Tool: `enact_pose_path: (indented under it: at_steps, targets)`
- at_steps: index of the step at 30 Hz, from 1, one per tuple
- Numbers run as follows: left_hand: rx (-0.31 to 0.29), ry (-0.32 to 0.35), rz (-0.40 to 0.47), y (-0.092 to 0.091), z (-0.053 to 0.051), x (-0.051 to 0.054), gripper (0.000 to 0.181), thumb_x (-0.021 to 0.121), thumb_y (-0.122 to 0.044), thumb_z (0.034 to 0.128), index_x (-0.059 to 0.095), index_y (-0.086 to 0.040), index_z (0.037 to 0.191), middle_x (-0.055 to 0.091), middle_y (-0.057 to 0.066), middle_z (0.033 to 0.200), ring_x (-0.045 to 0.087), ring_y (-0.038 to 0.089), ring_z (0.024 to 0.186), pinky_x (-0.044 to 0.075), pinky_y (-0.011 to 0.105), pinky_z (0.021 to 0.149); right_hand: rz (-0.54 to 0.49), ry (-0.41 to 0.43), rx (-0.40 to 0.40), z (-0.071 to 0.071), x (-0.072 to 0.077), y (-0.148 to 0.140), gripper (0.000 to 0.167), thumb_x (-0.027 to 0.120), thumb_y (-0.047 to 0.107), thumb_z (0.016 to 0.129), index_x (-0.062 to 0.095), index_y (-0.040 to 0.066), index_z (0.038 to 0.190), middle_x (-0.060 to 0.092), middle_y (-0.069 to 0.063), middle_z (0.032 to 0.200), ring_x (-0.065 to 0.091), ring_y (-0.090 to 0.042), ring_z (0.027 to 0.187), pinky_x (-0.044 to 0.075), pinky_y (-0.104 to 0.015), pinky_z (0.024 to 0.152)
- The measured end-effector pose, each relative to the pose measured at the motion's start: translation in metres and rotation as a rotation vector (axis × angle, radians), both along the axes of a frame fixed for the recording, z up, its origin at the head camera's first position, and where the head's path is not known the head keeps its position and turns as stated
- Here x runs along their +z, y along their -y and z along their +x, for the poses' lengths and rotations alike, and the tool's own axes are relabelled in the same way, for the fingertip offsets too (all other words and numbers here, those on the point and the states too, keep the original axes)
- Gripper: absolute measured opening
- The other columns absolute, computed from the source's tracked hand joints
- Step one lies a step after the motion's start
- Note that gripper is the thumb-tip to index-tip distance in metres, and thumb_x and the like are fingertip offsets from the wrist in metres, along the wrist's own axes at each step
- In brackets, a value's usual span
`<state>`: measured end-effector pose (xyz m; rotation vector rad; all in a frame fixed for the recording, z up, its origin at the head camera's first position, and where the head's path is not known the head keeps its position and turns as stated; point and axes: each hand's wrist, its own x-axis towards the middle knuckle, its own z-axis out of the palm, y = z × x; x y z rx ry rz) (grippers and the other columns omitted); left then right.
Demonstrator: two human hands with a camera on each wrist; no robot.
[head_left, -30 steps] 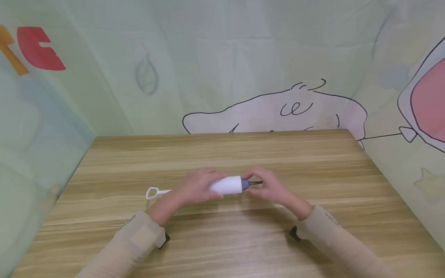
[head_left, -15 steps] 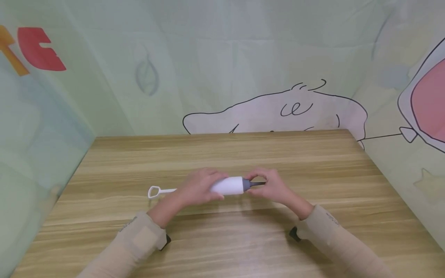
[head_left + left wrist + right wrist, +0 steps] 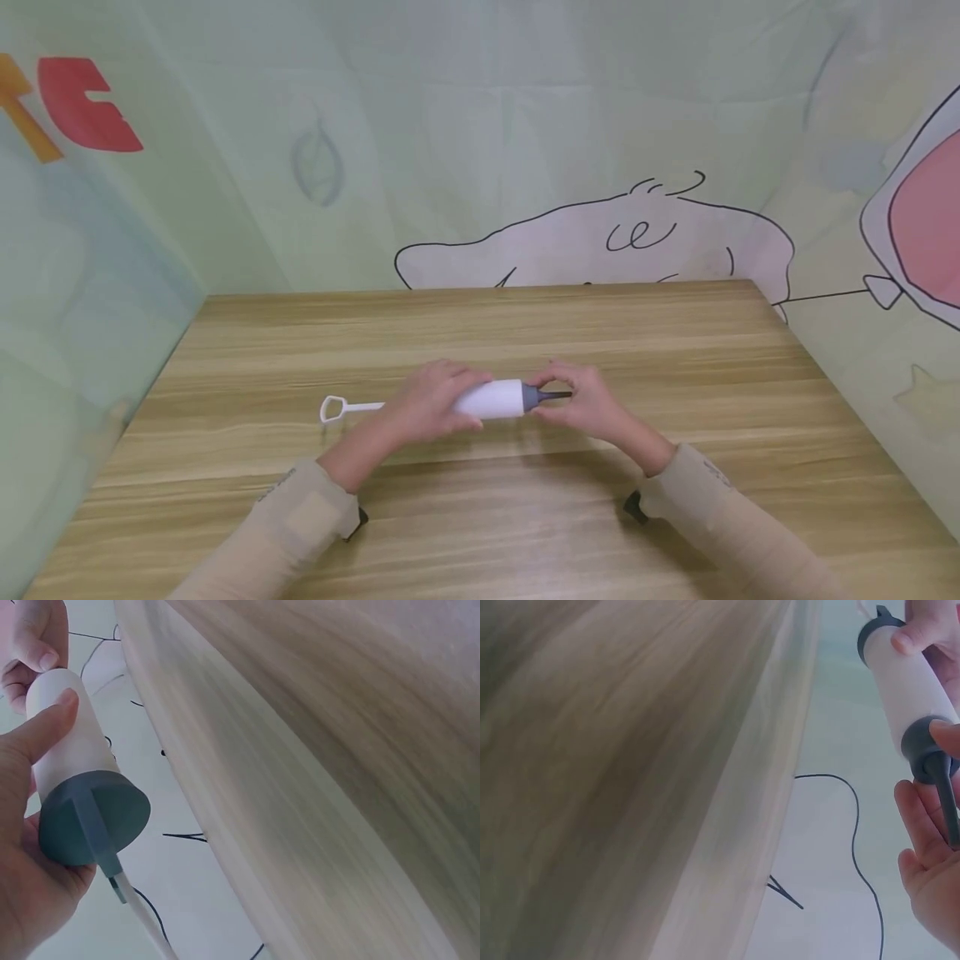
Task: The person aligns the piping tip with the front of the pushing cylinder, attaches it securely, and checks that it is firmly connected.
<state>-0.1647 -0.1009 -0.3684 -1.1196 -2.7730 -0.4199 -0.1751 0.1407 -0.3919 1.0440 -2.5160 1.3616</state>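
A large plunger syringe lies level between my hands, with a white barrel [image 3: 491, 399] and a grey nozzle cap [image 3: 530, 397] on its right end. My left hand [image 3: 427, 406] grips the barrel, fingers over the far side and thumb along the near side. The thumb and fingertips of my right hand [image 3: 588, 402] pinch the nozzle cap, and the thin dark nozzle [image 3: 945, 791] points into that palm. A white plunger rod [image 3: 363, 407] sticks out leftward beneath the left wrist, ending in an open loop handle. In the left wrist view, the grey rear cap [image 3: 124, 817] surrounds the rod.
Under both hands stretches a wood-grain table [image 3: 480, 325]. Behind it and at both sides hangs a pale printed cloth [image 3: 450, 150] with cartoon drawings. Beige sleeves [image 3: 300, 512] cover both forearms, with a small black piece at each wrist.
The syringe and its loop handle have shifted very slightly to the right over the last second. Both hands keep their hold and stay almost in place.
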Motion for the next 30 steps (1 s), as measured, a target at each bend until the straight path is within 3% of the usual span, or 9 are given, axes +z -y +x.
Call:
enact_pose_path:
  at_steps: [3,13,23,30]
  targets:
    - [0.006,-0.007,-0.005,0.001,-0.003,-0.001,0.055,0.073,-0.036,0.0671,0.057,-0.015,0.115,0.063,0.005,0.106,0.059,0.022,0.093,0.046,0.038,0.08,0.042,-0.008,0.003,-0.002,-0.003,0.0,0.027,0.074,0.002,0.066,0.064,0.004,0.091,0.065,-0.009,0.092,0.062,-0.021,0.087,0.05,-0.042,0.076]
    - [0.021,0.016,-0.076,-0.002,-0.019,-0.009,0.054,0.073,-0.035,0.0679,0.057,-0.015,0.116,0.063,0.007,0.104,0.059,0.023,0.09,0.046,0.037,0.077,0.232,-0.034,0.001,-0.017,-0.009,0.004,0.026,0.072,0.005,0.069,0.06,0.003,0.092,0.066,-0.009,0.094,0.061,-0.022,0.091,0.05,-0.034,0.08]
    - [0.055,0.125,-0.119,-0.008,-0.03,-0.019,0.059,0.072,-0.036,0.0694,0.053,-0.014,0.121,0.061,0.008,0.109,0.058,0.022,0.093,0.045,0.037,0.079,0.367,0.052,-0.028,-0.029,-0.013,0.009,0.025,0.072,0.009,0.069,0.062,0.007,0.093,0.067,-0.006,0.095,0.061,-0.021,0.093,0.048,-0.035,0.082]
    - [0.071,0.146,-0.152,-0.011,-0.036,-0.025,0.058,0.071,-0.037,0.0701,0.053,-0.016,0.121,0.061,0.008,0.11,0.058,0.022,0.094,0.045,0.037,0.079,0.431,0.09,-0.044,-0.035,-0.015,0.01,0.025,0.072,0.01,0.07,0.062,0.007,0.093,0.066,-0.007,0.095,0.061,-0.021,0.094,0.047,-0.035,0.083]
